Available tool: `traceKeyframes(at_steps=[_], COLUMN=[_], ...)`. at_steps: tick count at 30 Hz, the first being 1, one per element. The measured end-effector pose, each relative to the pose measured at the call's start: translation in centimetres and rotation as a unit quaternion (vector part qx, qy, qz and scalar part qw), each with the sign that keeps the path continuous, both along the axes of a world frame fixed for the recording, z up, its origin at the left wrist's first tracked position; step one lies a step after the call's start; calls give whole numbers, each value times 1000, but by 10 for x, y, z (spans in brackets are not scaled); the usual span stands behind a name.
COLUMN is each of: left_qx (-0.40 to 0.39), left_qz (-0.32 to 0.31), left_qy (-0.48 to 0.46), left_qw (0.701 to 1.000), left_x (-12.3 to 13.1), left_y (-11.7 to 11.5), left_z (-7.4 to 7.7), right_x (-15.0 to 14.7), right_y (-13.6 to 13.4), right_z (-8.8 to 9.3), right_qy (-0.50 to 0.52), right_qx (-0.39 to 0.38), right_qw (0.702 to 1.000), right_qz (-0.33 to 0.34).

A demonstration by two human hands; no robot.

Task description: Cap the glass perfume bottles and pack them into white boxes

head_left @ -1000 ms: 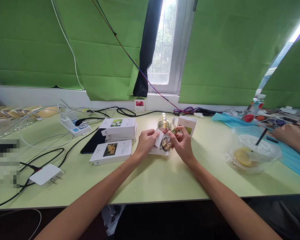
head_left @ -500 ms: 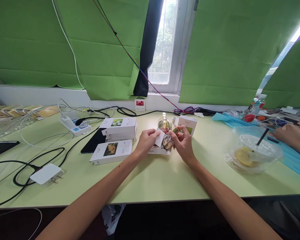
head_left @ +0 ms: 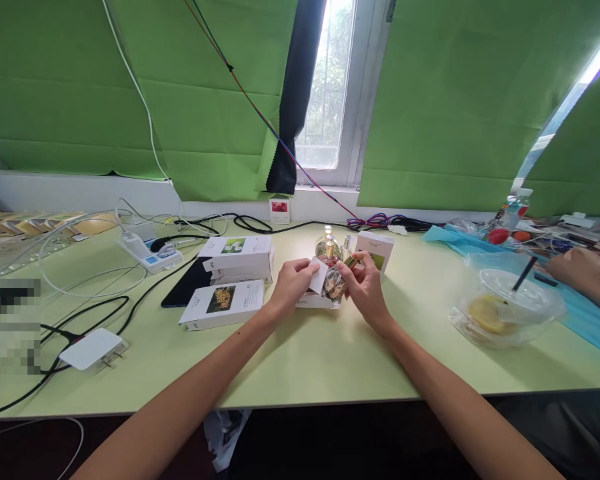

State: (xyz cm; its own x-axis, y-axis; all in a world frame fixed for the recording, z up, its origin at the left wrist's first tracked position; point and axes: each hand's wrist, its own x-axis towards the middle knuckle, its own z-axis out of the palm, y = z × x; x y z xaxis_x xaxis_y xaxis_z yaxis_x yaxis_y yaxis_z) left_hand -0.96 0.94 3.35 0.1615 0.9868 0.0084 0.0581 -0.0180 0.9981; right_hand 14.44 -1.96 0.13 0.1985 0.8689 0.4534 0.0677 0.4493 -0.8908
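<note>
My left hand [head_left: 294,285] pinches a small white card [head_left: 319,275], its thumb and fingers closed on the edge. Right beside it, my right hand [head_left: 364,283] grips a clear glass perfume bottle [head_left: 334,285] by its gold cap, and the bottle leans with its base toward the card. The card overlaps the bottle's left side. Just behind stand more glass bottles [head_left: 328,244] with gold necks. Under the hands lies a white box [head_left: 317,303], mostly hidden. A white box with a green picture [head_left: 383,248] stands behind my right hand.
White picture boxes [head_left: 225,303] lie left of my hands, partly over a dark tablet [head_left: 185,283]. Cables, a power strip [head_left: 147,250] and a white charger [head_left: 94,349] are farther left. On the right are a bagged drink cup [head_left: 505,303] and another person's hand [head_left: 580,270].
Almost nothing differs. Both hands stay in place with the card and the bottle, and the bottle has shifted very slightly. A pixelated patch now covers the phone at the left edge.
</note>
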Motion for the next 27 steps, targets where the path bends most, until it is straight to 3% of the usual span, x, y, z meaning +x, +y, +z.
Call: traceKeyframes(at_steps=[27], left_qx=[19], left_qz=[15], left_qy=[18], left_qw=[1000], left_x=[-2], left_y=[2], left_z=[-1], right_x=[0], right_y=[3], right_z=[-2], right_qy=[-3], right_qx=[-13], right_qw=[999], right_qz=[30])
